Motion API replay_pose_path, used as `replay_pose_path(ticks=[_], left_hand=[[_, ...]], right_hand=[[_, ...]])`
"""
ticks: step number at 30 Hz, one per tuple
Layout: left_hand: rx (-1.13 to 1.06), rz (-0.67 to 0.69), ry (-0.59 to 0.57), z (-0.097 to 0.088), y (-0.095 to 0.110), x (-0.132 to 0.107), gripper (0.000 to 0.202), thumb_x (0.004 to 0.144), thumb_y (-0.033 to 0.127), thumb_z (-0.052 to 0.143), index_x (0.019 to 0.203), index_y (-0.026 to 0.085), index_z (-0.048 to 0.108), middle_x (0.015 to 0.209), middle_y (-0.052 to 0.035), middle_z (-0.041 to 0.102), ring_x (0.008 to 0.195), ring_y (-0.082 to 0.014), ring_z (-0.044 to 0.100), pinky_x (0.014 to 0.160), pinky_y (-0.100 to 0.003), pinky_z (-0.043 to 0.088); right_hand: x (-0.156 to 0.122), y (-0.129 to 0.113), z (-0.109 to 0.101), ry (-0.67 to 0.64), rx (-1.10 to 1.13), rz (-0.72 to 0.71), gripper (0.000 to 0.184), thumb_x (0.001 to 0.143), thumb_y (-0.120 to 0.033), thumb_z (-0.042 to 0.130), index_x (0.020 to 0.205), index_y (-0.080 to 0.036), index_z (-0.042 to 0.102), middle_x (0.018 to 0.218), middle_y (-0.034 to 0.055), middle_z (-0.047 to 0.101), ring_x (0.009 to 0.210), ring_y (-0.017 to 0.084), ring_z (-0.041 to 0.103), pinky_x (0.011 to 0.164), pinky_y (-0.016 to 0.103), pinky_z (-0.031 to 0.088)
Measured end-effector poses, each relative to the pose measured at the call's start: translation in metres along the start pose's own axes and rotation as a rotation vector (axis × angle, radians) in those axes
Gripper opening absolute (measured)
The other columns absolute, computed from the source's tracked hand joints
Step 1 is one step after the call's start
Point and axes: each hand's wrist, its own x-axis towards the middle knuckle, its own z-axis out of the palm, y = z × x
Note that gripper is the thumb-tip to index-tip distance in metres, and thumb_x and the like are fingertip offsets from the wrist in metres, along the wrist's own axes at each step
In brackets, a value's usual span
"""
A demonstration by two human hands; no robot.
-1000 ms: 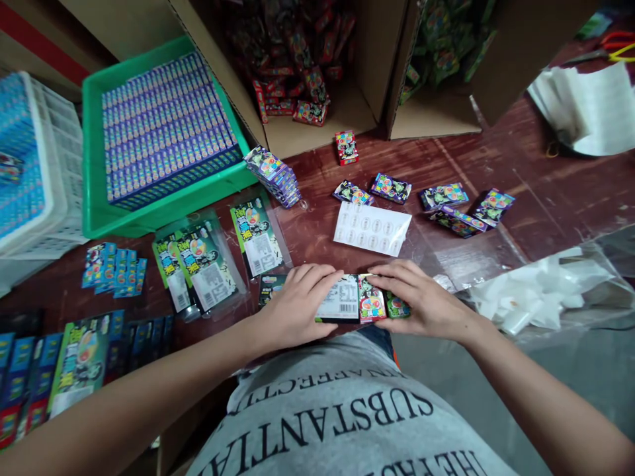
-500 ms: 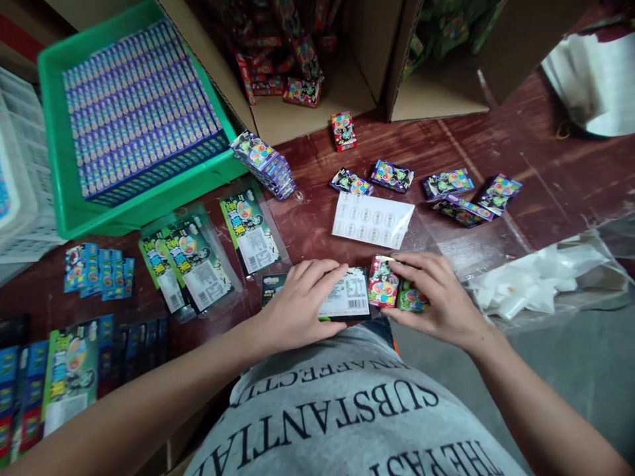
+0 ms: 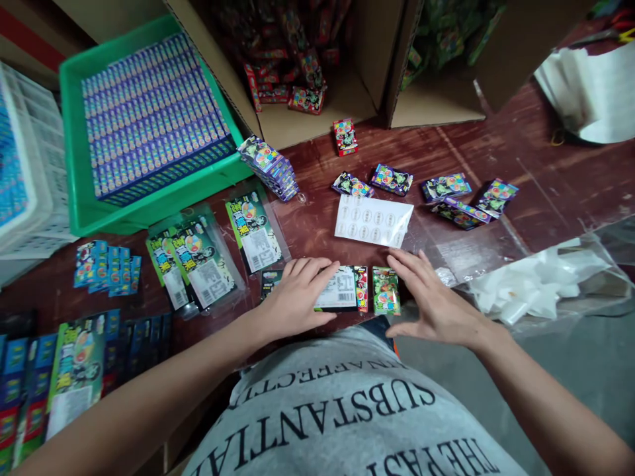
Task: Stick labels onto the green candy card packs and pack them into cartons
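Note:
My left hand (image 3: 296, 296) lies flat, fingers together, on a clear packet with a white barcode card (image 3: 340, 290) at the table's near edge. A small red box (image 3: 362, 288) sticks partly out of the packet's right end. A small green box (image 3: 385, 290) lies just to the right of it. My right hand (image 3: 432, 301) rests beside the green box with fingers stretched out, its edge against the box, holding nothing.
A white sticker sheet (image 3: 372, 221) lies beyond the hands. Loose purple boxes (image 3: 449, 188) and a red one (image 3: 345, 137) are scattered behind it. Filled packets (image 3: 208, 254) lie left, near a green tray (image 3: 79, 192) of boxes. Open cartons (image 3: 307, 125) stand at the back; plastic bags (image 3: 530, 284) lie right.
My right hand let go of the red and green boxes and opened flat. The red box has slid partly into the packet; the green one lies free beside it.

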Motion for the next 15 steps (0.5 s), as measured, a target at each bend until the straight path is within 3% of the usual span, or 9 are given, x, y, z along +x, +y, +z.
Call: replay_pose_path(ticks=[3,5,10,15], left_hand=[[-0.003,-0.001,-0.012,0.002,-0.001,-0.001,0.086,0.081,0.047,0.074,0.154,0.022,0.036,0.148,-0.0161,0.048,0.131,-0.0371,0.044,0.110,-0.055,0.033],[-0.038,0.025,-0.009,0.005,0.002,0.000,0.086,0.080,0.047,0.075,0.153,0.022,0.037,0.147,-0.0153,0.048,0.132,-0.0363,0.044,0.111,-0.054,0.034],[-0.107,-0.018,0.047,0.009,0.012,0.001,0.090,0.078,0.046,0.078,0.154,0.022,0.037,0.145,-0.0139,0.049,0.131,-0.0344,0.045,0.111,-0.052,0.037],[-0.031,-0.051,0.228,0.006,0.014,-0.001,0.089,0.080,0.040,0.075,0.155,0.023,0.032,0.143,-0.0140,0.049,0.129,-0.0344,0.045,0.109,-0.052,0.038]], right_hand=[[-0.005,0.008,-0.002,-0.021,-0.021,-0.010,0.090,0.088,-0.052,0.069,0.160,-0.023,0.024,0.150,0.0176,0.049,0.142,0.036,0.044,0.123,0.068,0.016],[-0.002,0.009,-0.001,-0.014,0.009,-0.047,0.080,0.089,-0.047,0.069,0.156,-0.024,0.033,0.142,0.0150,0.056,0.136,0.034,0.051,0.123,0.067,0.017],[0.014,0.005,0.002,0.021,0.100,-0.087,0.079,0.087,-0.046,0.072,0.154,-0.025,0.037,0.142,0.0140,0.056,0.134,0.032,0.052,0.125,0.064,0.016],[0.016,0.000,-0.009,0.128,0.047,-0.054,0.076,0.087,-0.040,0.073,0.153,-0.028,0.038,0.142,0.0129,0.056,0.134,0.034,0.052,0.124,0.066,0.016]])
